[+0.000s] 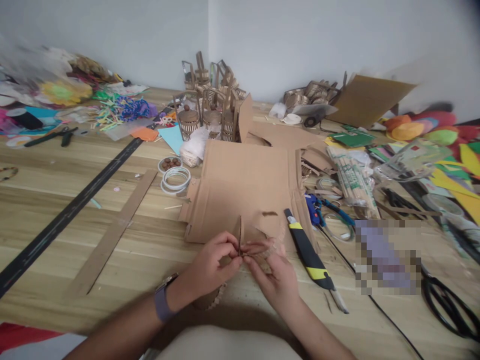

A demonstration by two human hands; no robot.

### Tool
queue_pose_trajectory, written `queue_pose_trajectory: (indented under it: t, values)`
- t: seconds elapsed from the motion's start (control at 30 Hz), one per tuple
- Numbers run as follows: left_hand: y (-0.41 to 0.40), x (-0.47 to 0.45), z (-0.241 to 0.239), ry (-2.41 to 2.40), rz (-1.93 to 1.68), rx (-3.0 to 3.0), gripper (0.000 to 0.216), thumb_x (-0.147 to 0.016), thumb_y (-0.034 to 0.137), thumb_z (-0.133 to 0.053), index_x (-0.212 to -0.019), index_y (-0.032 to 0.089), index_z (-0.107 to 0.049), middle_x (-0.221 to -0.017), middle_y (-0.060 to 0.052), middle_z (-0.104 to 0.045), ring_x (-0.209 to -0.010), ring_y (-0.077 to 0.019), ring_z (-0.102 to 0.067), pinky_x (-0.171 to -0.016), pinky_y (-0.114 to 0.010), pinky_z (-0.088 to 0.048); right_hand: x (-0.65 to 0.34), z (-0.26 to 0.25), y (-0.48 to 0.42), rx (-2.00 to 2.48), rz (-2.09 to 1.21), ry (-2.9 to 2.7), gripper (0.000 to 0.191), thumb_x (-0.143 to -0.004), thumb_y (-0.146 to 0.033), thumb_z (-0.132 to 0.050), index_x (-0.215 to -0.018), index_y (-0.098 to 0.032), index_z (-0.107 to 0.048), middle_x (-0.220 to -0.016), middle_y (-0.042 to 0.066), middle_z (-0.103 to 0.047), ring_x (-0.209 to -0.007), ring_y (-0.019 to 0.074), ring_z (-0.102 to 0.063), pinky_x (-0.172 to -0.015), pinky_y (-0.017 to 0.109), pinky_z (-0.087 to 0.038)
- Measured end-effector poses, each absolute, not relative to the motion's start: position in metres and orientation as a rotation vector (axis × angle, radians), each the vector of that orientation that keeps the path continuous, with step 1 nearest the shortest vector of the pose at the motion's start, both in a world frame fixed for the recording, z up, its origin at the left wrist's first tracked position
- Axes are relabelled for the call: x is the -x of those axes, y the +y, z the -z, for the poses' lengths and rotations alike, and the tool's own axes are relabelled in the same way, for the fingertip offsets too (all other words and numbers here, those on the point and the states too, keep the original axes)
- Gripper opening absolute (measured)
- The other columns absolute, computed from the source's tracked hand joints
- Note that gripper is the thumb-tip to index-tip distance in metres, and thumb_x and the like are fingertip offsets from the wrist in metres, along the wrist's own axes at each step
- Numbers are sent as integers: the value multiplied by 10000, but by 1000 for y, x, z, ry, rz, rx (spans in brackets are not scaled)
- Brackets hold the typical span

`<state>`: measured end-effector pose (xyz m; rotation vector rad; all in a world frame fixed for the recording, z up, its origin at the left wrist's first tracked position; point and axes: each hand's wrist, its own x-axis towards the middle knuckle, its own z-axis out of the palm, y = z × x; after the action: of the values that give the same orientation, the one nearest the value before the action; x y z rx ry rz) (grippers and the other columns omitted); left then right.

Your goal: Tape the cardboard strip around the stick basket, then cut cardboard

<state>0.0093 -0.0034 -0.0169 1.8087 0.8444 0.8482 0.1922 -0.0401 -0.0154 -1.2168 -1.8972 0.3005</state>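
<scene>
Both hands are working at the near edge of the flattened brown corrugated cardboard box (243, 195), which is lying in the middle of the pale wooden table (75, 220) and serves as the landmark here. The left hand (210, 267), with a purple-strapped watch (162, 300) on its wrist, is pinching a thin upright strip of brown cardboard (240, 235) between thumb and curled fingers. The right hand (275, 280) is closing its fingertips on a low, flat piece of the same cardboard that is meeting the strip at its foot; the motion blur is hiding exactly how the two pieces are joining. Judging from this, the step in hand looks like fitting or folding a small cardboard part, with the strip being held square to the flat piece just in front of the box's near edge.

Just right of the box, a black-and-yellow utility knife (309, 257) is lying with its blade end toward the person, and a blue hot-glue gun (313, 210) is sitting beyond it. Behind the box, small woven cardboard baskets (204, 112) are standing in a group.

The next move probably calls for a steady pinch on both pieces while the joint is being pressed or fixed, keeping the strip upright.
</scene>
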Motion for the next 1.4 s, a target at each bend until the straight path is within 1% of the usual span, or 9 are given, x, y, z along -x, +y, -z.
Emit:
queue_pose_trajectory:
  t: [0.13, 0.27, 0.33, 0.53, 0.7, 0.87, 1.13, 1.3, 1.4]
  values:
    - [-4, -9, 18, 823, -844, -1829, 185, -861, 173, -522, -676, 174, -511, -874, -30, -569, -809, -127, -565, -761, -234, -457, -193, 16, -41, 1206, -299, -1867, 95, -901, -179, -593, -928, -266, -620, -868, 6, -755, -830, 194, -695, -833, 384, -471]
    - [-4, -9, 15, 792, -832, -1879, 198, -814, 111, -510, -633, 176, -462, -863, -24, -577, -816, -125, -566, -768, -228, -447, -194, 19, -42, 1310, -491, -1667, 94, -946, -226, -527, -920, -251, -613, -853, 33, -742, -796, 191, -691, -729, 334, -514]
    - [-4, -9, 14, 781, -834, -1885, 196, -817, 122, -507, -633, 175, -466, -871, -28, -582, -823, -130, -566, -768, -232, -445, -194, 21, -43, 1334, -550, -1614, 109, -959, -251, -510, -932, -246, -615, -867, 45, -741, -804, 193, -695, -707, 323, -529]
    - [-1, -9, 17, 883, -784, -1773, 204, -859, 303, -585, -706, 170, -562, -827, -18, -566, -780, -141, -557, -728, -245, -446, -192, 20, -46, 1278, -372, -1756, 101, -937, -213, -536, -946, -262, -625, -882, 44, -751, -850, 211, -707, -749, 355, -524]
    - [-2, -11, 15, 885, -800, -1790, 178, -876, 213, -531, -711, 168, -580, -844, -27, -582, -790, -137, -572, -735, -243, -453, -191, 20, -44, 1213, -258, -1904, 131, -910, -210, -590, -1020, -279, -605, -916, 24, -764, -888, 216, -713, -839, 407, -478]
    - [-3, -10, 14, 874, -824, -1820, 208, -880, 198, -502, -677, 173, -541, -831, -34, -584, -791, -141, -574, -730, -244, -453, -192, 21, -42, 1218, -257, -1907, 108, -913, -196, -566, -973, -273, -614, -883, 26, -766, -845, 212, -716, -875, 427, -477]
    - [-2, -7, 13, 782, -803, -1851, 223, -877, 215, -498, -662, 174, -540, -823, -35, -597, -776, -144, -576, -718, -246, -447, -193, 21, -44, 1294, -621, -1640, 111, -945, -248, -527, -966, -236, -636, -883, 61, -743, -817, 204, -703, -704, 326, -560]
    - [-2, -8, 12, 871, -828, -1831, 187, -882, 303, -543, -745, 177, -568, -830, -32, -590, -786, -157, -571, -731, -260, -461, -192, 19, -46, 1269, -422, -1756, 104, -917, -198, -551, -950, -252, -634, -891, 50, -755, -820, 208, -706, -744, 354, -537]
    - [-3, -9, 14, 909, -840, -1830, 184, -905, 269, -520, -754, 174, -565, -852, -36, -593, -797, -152, -577, -732, -255, -461, -190, 17, -44, 1201, -315, -1860, 149, -883, -175, -586, -993, -266, -626, -905, 35, -761, -863, 218, -712, -787, 381, -505]
